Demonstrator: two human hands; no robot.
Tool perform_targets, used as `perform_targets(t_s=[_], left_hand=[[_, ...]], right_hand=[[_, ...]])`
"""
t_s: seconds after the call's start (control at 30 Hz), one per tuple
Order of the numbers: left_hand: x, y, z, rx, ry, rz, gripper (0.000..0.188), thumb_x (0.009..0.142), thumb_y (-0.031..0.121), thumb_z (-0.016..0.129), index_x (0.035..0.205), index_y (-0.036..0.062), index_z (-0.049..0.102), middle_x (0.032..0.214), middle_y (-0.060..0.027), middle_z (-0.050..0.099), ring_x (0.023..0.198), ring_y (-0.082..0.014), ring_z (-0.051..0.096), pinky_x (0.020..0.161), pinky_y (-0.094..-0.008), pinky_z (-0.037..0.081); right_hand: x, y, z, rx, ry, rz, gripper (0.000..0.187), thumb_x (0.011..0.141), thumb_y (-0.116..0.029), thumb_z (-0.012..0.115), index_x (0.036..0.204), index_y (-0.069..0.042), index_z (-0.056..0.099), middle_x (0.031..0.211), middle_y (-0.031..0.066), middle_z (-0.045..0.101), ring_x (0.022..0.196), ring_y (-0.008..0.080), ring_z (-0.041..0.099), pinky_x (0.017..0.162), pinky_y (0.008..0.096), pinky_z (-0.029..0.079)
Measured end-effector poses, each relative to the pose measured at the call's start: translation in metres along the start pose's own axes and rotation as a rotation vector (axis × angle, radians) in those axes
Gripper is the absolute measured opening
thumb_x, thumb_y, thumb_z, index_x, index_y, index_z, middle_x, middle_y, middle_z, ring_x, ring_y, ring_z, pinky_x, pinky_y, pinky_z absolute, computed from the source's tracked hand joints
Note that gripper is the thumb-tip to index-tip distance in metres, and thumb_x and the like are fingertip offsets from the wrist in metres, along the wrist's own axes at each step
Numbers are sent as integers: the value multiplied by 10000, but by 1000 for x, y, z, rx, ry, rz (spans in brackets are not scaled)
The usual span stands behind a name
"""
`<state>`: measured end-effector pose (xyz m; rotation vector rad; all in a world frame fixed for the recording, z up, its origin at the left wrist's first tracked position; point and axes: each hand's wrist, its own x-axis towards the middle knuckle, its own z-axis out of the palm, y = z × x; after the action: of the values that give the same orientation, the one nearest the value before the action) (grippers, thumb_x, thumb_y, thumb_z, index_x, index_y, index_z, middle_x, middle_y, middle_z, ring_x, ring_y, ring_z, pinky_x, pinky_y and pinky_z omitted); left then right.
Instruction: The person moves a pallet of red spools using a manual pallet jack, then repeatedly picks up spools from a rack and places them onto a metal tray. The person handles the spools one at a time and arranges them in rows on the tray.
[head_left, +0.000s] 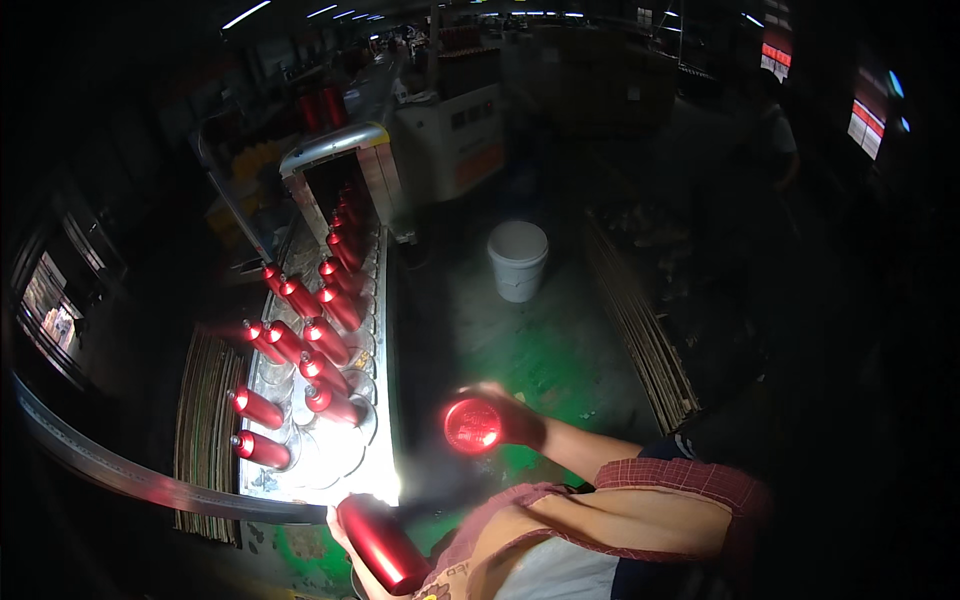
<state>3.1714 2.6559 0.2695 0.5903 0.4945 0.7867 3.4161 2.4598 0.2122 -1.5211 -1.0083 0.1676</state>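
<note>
While the left hand (341, 536) holds one red bottle (384, 547) near the end of the conveyor (390, 430), the right hand (516, 422) holds a second bottle (472, 427), circular end up; fingers curl around both, partly hidden. Judged step: handling a pair; next move likely needs steady grips.

The lower held bottle (382, 545) and the upper held bottle (472, 426) are showing metallic red. The standing bottles (330, 404) are matching them. The bucket (518, 272) is showing plain white; the sleeve (690, 478) is displaying pale grid lines on maroon; the floor (545, 372) is showing green patches.
</note>
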Motion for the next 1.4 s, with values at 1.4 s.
perform_targets(t_s=[1.4], left_hand=[[337, -5, 117, 221, 554, 178, 658, 902, 620, 468, 1189, 29, 514, 973, -157, 580, 572, -270, 553, 475, -390, 460]], right_hand=[[335, 332, -50, 1162, 43, 1224, 440, 963, -380, 488, 1303, -106, 541, 1163, 59, 633, 1053, 219, 611, 951, 378, 478]])
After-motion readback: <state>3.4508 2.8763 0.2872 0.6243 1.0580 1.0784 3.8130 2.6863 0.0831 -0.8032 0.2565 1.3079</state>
